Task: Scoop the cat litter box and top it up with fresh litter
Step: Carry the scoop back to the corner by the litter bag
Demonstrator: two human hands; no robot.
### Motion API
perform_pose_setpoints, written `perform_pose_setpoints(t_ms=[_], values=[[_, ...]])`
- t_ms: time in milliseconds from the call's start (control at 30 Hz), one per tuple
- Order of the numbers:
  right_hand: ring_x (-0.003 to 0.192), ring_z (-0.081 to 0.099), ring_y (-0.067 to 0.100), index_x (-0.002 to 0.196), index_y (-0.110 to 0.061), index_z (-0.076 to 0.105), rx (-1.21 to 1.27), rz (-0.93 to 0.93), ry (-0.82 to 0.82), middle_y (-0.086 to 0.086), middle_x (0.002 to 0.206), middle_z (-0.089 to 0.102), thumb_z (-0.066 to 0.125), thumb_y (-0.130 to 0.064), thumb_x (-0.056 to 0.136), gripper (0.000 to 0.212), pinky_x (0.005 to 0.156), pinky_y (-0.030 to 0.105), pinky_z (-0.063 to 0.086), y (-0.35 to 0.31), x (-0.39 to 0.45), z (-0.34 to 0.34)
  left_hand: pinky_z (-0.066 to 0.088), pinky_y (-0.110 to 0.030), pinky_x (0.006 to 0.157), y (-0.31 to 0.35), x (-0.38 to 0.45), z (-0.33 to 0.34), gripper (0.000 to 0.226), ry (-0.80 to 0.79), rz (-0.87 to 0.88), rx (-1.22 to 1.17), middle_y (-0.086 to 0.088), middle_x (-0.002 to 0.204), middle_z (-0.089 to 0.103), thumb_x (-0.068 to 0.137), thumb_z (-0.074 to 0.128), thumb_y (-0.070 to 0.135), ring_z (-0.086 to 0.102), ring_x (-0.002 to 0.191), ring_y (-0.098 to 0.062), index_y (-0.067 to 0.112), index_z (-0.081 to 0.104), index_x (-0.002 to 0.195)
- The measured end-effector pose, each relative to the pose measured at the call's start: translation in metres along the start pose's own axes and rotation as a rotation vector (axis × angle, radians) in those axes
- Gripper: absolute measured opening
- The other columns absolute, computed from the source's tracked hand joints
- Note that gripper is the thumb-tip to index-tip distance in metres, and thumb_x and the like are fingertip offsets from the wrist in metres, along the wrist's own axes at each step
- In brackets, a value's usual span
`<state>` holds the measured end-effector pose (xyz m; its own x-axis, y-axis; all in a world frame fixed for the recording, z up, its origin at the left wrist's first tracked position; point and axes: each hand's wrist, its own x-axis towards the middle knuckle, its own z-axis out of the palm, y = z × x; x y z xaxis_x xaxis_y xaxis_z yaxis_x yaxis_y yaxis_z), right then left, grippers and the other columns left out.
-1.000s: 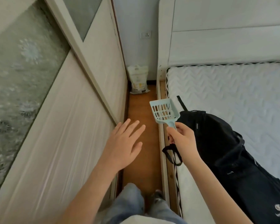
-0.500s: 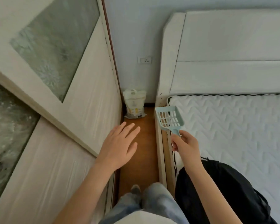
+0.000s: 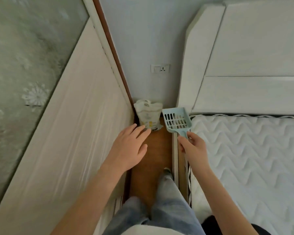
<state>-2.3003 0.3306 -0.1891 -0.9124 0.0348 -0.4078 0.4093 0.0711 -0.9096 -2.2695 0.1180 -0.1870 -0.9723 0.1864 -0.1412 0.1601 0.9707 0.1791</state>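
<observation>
- The litter bag (image 3: 149,116), pale with yellow print, stood upright on the wooden floor (image 3: 151,160) in the far corner, hard against the wall (image 3: 148,48) and beside the wardrobe (image 3: 71,133); no litter box was in sight.
- Our left hand (image 3: 128,148) reached forward along the narrow aisle, fingers straight and spread, holding nothing; its fingertips (image 3: 143,128) lay over the bag's lower edge in this view, though we could not tell whether they touched it.
- The bag stood straight ahead of that hand, slightly to its right, with its long axis upright; we judged the left hand plainly the nearer of the two and the likelier to take it.
- Our right hand (image 3: 193,147) pinched the handle of the pale blue litter scoop (image 3: 176,120), whose slotted head pointed away from us, just right of the bag and over the bed's edge.
- To the right ran the bare quilted mattress (image 3: 253,158) and white headboard (image 3: 244,56); a wall socket (image 3: 160,68) sat above the bag.
</observation>
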Motion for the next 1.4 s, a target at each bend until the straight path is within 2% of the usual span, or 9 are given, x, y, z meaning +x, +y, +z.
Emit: perform_pose_setpoints(t_ms=[233,333,433,767,867,1000,1167,1300,1400], values=[[0.055,0.049,0.008,0.103,-0.012,0.065,-0.058,0.046,-0.028,0.002,0.067,0.058,0.058,-0.010,0.091,0.014,0.049,0.018,0.044,-0.007,0.115,0.008,0.034,-0.046,0.113,-0.033,0.103,0.018,0.051,-0.017,-0.033,-0.014,-0.005,0.147,0.046,0.096,0.050,0.028,0.038,0.138,-0.028,0.019,0.042,0.146],[0.056,0.052,0.006,0.095,-0.027,0.061,-0.062,0.088,-0.013,0.002,0.071,0.061,0.058,-0.012,0.092,0.015,0.048,0.014,0.044,0.005,0.156,0.022,0.031,-0.045,0.115,-0.053,0.138,0.038,0.052,-0.037,-0.057,-0.016,-0.004,0.150,0.042,0.098,0.047,0.030,0.034,0.141,-0.026,0.021,0.038,0.148],[0.052,0.050,0.002,0.104,-0.022,0.062,-0.074,0.118,-0.002,-0.001,0.067,0.060,0.058,-0.013,0.092,0.015,0.049,0.014,0.044,0.036,0.197,0.040,0.034,-0.045,0.113,-0.079,0.175,0.071,0.051,-0.028,-0.048,-0.033,-0.003,0.148,0.044,0.097,0.047,0.031,0.037,0.138,-0.024,0.020,0.041,0.146],[0.062,0.057,0.011,0.104,-0.024,0.061,0.006,0.222,0.107,0.002,0.076,0.065,0.061,-0.016,0.092,0.015,0.059,0.025,0.049,0.228,0.366,0.108,0.041,-0.041,0.108,-0.165,0.313,0.288,0.047,0.030,0.077,-0.103,-0.004,0.138,0.053,0.094,0.046,0.027,0.045,0.130,-0.023,0.015,0.049,0.140],[0.058,0.056,0.012,0.107,-0.023,0.058,0.090,0.258,0.122,0.006,0.075,0.062,0.057,-0.014,0.094,0.016,0.053,0.025,0.048,0.291,0.415,0.126,0.043,-0.042,0.104,-0.189,0.348,0.359,0.044,0.051,0.149,-0.074,-0.006,0.128,0.059,0.089,0.057,0.018,0.053,0.121,-0.025,0.011,0.056,0.132],[0.047,0.050,0.011,0.112,-0.021,0.048,0.153,0.325,0.153,0.005,0.072,0.061,0.051,-0.009,0.095,0.021,0.041,0.023,0.041,0.368,0.476,0.147,0.046,-0.043,0.102,-0.216,0.379,0.435,0.044,0.032,0.141,-0.058,-0.007,0.127,0.058,0.089,0.050,0.021,0.052,0.119,-0.025,0.010,0.058,0.130],[0.059,0.049,0.015,0.095,-0.009,0.053,-0.009,0.289,0.310,0.005,0.072,0.055,0.050,-0.017,0.095,0.008,0.050,0.024,0.036,0.454,0.549,0.156,0.045,-0.040,0.100,-0.226,0.404,0.500,0.041,-0.001,0.193,-0.074,-0.006,0.127,0.057,0.088,0.056,0.016,0.050,0.119,-0.025,0.009,0.060,0.128],[0.056,0.046,0.014,0.064,-0.013,0.048,-0.225,0.279,0.319,0.000,0.062,0.050,0.041,-0.023,0.101,0.039,0.051,0.026,0.032,0.507,0.587,0.159,0.050,-0.041,0.092,-0.234,0.421,0.542,0.039,0.043,0.235,-0.087,-0.008,0.121,0.060,0.085,0.051,0.015,0.053,0.113,-0.026,0.007,0.063,0.122],[0.066,0.054,0.023,0.071,-0.004,0.050,-0.468,0.262,0.314,0.009,0.074,0.059,0.039,-0.026,0.102,0.039,0.053,0.026,0.033,0.547,0.612,0.164,0.052,-0.042,0.086,-0.242,0.431,0.573,0.039,0.089,0.277,-0.093,-0.011,0.118,0.061,0.087,0.042,0.017,0.055,0.108,-0.028,0.005,0.066,0.115]])
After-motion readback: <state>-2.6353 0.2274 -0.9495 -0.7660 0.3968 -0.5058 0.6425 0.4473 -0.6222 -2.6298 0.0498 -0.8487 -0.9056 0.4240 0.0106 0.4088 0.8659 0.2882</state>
